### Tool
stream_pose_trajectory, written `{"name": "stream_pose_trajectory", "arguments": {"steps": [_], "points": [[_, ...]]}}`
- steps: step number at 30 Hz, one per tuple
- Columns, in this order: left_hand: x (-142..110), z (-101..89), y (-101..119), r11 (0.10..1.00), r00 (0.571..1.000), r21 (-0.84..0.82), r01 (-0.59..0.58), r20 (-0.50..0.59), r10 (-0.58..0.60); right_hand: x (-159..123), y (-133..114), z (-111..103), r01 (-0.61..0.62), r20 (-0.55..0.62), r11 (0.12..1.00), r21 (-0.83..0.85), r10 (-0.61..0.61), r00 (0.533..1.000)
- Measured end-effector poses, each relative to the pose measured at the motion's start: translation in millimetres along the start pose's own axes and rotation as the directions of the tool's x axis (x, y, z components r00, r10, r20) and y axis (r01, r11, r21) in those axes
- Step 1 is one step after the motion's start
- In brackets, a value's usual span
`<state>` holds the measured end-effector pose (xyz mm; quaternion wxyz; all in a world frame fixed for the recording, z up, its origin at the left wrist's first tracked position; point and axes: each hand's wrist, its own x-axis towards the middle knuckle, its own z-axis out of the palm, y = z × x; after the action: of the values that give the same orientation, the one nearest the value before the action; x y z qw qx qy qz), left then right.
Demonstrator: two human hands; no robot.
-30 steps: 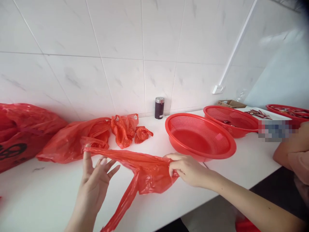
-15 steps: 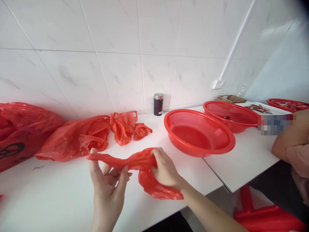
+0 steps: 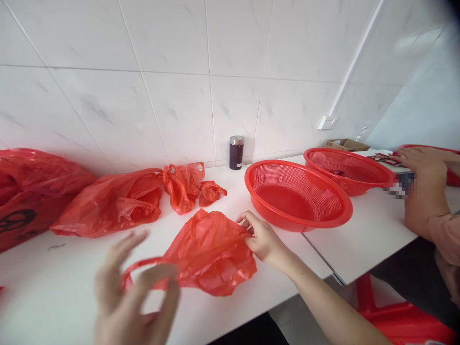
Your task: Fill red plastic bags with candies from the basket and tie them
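Bags, a big bag (image 3: pixel 53 179) at the left edge of the frame and a slumped bag (image 3: pixel 97 206) next to it, lie back against the wall (image 3: pixel 172 38), probably so that the front of the table (image 3: pixel 61 287) serves the hands. At the lower left, the left hand (image 3: pixel 124 302) is blurred: some fingers reach up, spread from the others, while another bends towards the thumb, and I cannot tell whether they pinch anything. Its place beside a loose bag (image 3: pixel 215 254) may serve to manage the handle loop, which passes partly behind the fingers. Above, a crumpled bag (image 3: pixel 183 187) and a small bundle (image 3: pixel 211 193) seem set aside in the same row. Loose bag and hands share the lower middle of the frame; its long axis runs mostly sideways, rising slightly to the right, with the loop pointing left and the puckered body filling the other end. A flask (image 3: pixel 235 155) stands upright by the wall, perhaps out of the way. The right hand (image 3: pixel 266 242) has thumb and bent fingers pinching the bag's right edge, apparently to keep the film stretched out. Just beyond sits a basket (image 3: pixel 273 221), then a farther basket (image 3: pixel 359 186), both mouth up, presumably within easy reach. At the right edge, a co-worker's hand (image 3: pixel 419 159) is near the farther basket.
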<state>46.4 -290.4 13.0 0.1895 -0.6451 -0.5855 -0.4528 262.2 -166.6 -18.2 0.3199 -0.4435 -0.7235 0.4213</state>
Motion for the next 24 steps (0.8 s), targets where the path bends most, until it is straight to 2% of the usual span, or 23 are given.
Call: {"name": "stream_pose_trajectory", "arguments": {"steps": [1,2,4,6,9,11,13,15,17,19,21,24], "points": [[-1,9.1,2,0.997,0.99,0.0,-0.076,0.119,0.075,-2,-3,2,0.007,0.025,0.999,0.031,-0.008,1.0],[-4,19.6,-1,0.994,0.967,0.018,-0.109,0.234,0.102,-5,-7,2,0.013,0.062,0.998,0.066,-0.018,0.998],[-11,40.0,-19,0.993,0.92,0.101,-0.064,0.391,0.02,-14,-14,-3,0.033,0.159,0.994,0.101,-0.049,0.986],[-17,51.9,-44,0.992,0.884,0.117,0.045,0.459,-0.094,-26,-20,-13,0.091,0.262,0.995,0.05,-0.101,0.96],[-19,45.3,-59,0.972,0.838,0.094,0.214,0.493,-0.233,-39,-20,-29,0.191,0.381,0.979,-0.069,-0.151,0.912],[-19,31.7,-47,0.956,0.829,0.083,0.282,0.481,-0.286,-42,-16,-33,0.214,0.339,0.972,-0.098,-0.169,0.925],[-24,23.1,-24,0.971,0.84,0.022,0.24,0.496,-0.219,-39,-10,-30,0.205,0.199,0.973,-0.102,-0.182,0.963],[-38,26.5,-2,0.989,0.833,-0.05,0.142,0.546,-0.092,-34,-5,-23,0.205,0.06,0.973,-0.107,-0.2,0.978],[-55,39.5,7,0.994,0.798,-0.058,0.09,0.601,-0.037,-30,-5,-16,0.223,-0.014,0.966,-0.129,-0.226,0.974],[-67,52.3,1,0.996,0.783,0.013,0.091,0.617,-0.079,-29,-7,-13,0.254,-0.016,0.954,-0.162,-0.26,0.966],[-68,55.1,-15,0.991,0.776,0.089,0.104,0.616,-0.137,-30,-8,-17,0.285,0.041,0.939,-0.193,-0.283,0.958],[-53,37.7,-27,0.971,0.782,0.149,0.188,0.575,-0.24,-34,-3,-27,0.282,0.108,0.931,-0.233,-0.264,0.959]]}}
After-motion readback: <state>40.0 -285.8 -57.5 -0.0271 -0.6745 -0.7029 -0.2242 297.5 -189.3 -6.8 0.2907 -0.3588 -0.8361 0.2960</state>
